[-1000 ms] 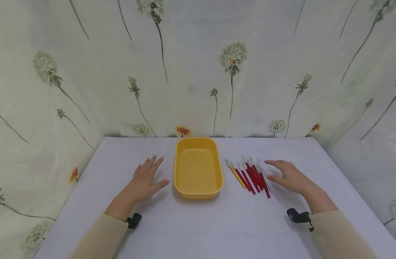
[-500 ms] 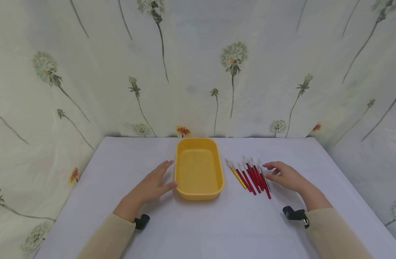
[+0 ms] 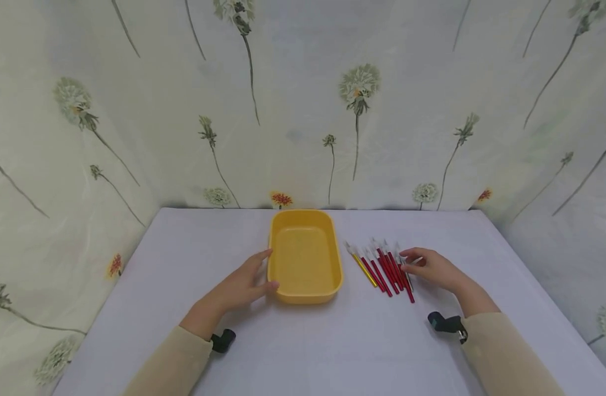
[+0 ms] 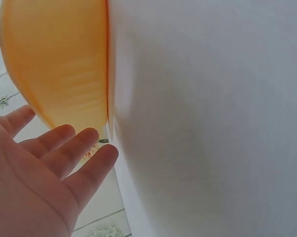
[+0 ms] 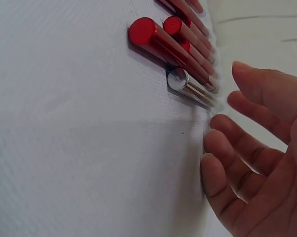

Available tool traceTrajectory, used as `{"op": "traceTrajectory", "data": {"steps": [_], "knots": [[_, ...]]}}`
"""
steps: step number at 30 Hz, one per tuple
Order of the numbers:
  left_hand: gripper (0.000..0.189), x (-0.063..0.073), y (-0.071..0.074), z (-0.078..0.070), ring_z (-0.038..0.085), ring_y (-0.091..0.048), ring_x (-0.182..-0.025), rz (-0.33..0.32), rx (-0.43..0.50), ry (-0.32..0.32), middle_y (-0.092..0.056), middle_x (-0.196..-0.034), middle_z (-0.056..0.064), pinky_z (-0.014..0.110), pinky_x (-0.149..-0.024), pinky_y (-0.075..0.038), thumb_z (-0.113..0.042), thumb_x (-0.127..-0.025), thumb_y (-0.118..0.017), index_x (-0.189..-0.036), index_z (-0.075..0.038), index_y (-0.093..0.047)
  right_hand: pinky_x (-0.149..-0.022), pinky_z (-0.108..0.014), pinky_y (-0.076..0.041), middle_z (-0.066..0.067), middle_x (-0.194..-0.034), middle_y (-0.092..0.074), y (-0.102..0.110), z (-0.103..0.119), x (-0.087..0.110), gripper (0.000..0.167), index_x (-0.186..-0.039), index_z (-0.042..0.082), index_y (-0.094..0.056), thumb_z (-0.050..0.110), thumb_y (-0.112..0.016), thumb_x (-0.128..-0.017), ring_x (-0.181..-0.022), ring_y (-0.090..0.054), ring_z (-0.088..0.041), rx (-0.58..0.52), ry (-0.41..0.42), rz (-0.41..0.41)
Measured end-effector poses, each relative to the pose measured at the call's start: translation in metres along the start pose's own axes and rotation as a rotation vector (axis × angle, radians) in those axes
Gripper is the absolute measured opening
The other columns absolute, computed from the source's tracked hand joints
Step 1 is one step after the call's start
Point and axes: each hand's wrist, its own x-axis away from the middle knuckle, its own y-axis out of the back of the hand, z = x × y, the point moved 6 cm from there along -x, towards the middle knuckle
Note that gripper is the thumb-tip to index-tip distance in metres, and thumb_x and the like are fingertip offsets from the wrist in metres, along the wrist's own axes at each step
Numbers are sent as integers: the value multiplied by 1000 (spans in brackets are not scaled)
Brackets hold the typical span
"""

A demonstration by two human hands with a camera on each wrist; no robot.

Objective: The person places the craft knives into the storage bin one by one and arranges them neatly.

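Observation:
A yellow rectangular tray (image 3: 305, 299) stands near the middle of the table in the head view. My left hand (image 3: 240, 286) is at its left side, thumb and fingertips at the rim, with the fingers fairly straight in the left wrist view. Several slim pen-like sticks lie to the tray's right, mostly red (image 3: 380, 278), one gold (image 3: 364, 270) and one silver (image 5: 190, 89), with pale, see-through tips. Beside the silver stick hovers my right hand (image 3: 437, 270), fingers loosely bent. In the right wrist view nothing lies between its thumb and fingers.
A white cloth covers the table (image 3: 312, 352). Behind it hangs a pale curtain (image 3: 293, 110) with dandelion prints. Each wrist wears a small black camera, the left one (image 3: 223, 341) and the right one (image 3: 443, 322).
My left hand has moved right, from apart to the tray's rim. My right hand has shifted slightly left towards the sticks, its fingers bending more. Tray and sticks stay in place.

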Motion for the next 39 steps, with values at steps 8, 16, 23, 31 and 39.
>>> {"op": "traceTrajectory", "data": {"steps": [8, 16, 23, 31, 39], "knots": [[90, -3, -4, 1, 28, -42, -141, 14, 137, 31, -35, -159, 4, 48, -113, -38, -52, -87, -74, -159, -28, -26, -83, -39, -50, -14, -119, -61, -3, -6, -3, 47, -132, 4, -60, 33, -68, -96, -102, -57, -28, -33, -29, 12], [97, -4, -7, -1, 26, -50, -134, 42, 327, 63, -34, -159, 4, 45, -108, -45, -44, -83, -81, -159, -25, -24, -84, -39, -49, -16, -123, -59, -4, -9, -7, 47, -134, 6, -60, 32, -70, -96, -104, -54, -28, -58, -47, 33], [96, -4, -8, -2, 29, -50, -135, 47, 411, 40, -34, -158, 9, 44, -106, -46, -34, -85, -81, -160, -20, -22, -87, -46, -51, -17, -122, -62, -4, -12, -8, 46, -132, 6, -62, 27, -73, -93, -107, -57, -32, -53, -55, 8], [100, -5, -12, 1, 28, -48, -136, 52, 429, 38, -31, -160, 8, 43, -106, -46, -37, -84, -82, -161, -21, -20, -82, -43, -54, -13, -107, -66, 0, -9, -8, 42, -129, 7, -64, 22, -74, -92, -96, -60, -28, -14, -106, 6], [103, -5, -13, 1, 28, -47, -138, 69, 461, 14, -30, -160, 8, 42, -106, -45, -39, -83, -82, -161, -21, -18, -70, -34, -51, -10, -98, -67, 1, -10, -11, 40, -128, 5, -64, 15, -71, -91, -85, -59, -24, -16, -143, 13]]}}
